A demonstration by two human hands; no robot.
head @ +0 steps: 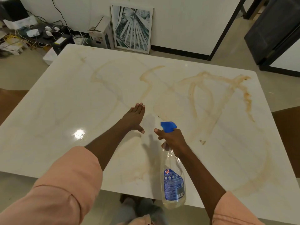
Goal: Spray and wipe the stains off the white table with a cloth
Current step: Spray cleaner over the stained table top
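Head view: right hand gripping neck of spray bottle over near part of white table, blue trigger head forward. Bottle clear, little liquid at its base. Left hand flat, fingers straight, just left of bottle. Tan stains beyond bottle.

Dim warm light; glare on table; edges bowed.

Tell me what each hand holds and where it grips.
Right hand grips the spray bottle by its neck, under the blue trigger head. Left hand holds nothing.
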